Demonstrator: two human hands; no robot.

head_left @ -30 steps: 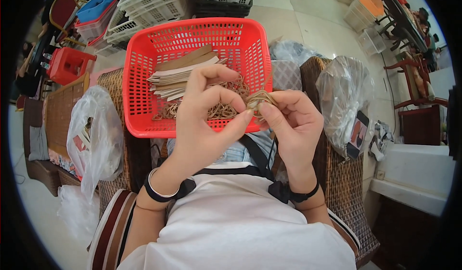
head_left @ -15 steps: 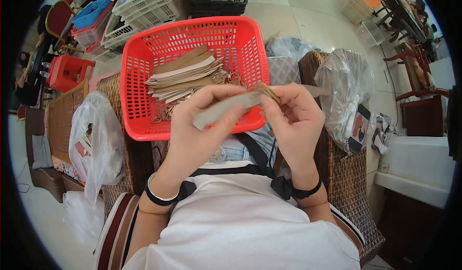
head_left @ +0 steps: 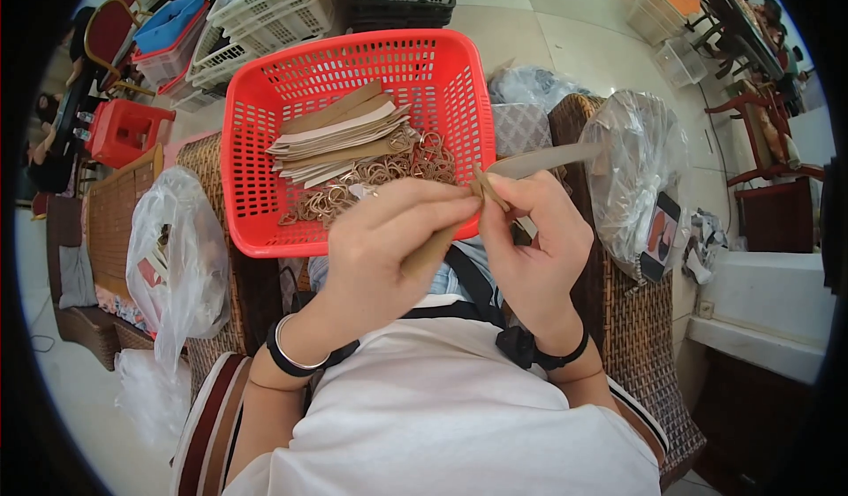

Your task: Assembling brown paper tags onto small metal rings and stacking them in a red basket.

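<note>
Both my hands work on one tan strap at the near right side of a red basket. My left hand is closed on the strap, its fingertips pinching near a folded part, with a length hanging under the palm. Thumb and fingers of my right hand pinch the fold from the other side, and a pale tapered end sticks out to the right. Inside the basket lies a stack of similar straps. Beside it is a heap of small metal buckles, partly hidden by my left hand.
A clear plastic bag rests on the wicker surface at left. Another plastic bag stands at right, with a phone against it. Stacked crates and a red stool are farther off.
My left hand has turned over, palm down, and its fingertips have come to the fold. The strap's left length has swung down below the hand. More buckles show in the basket.
</note>
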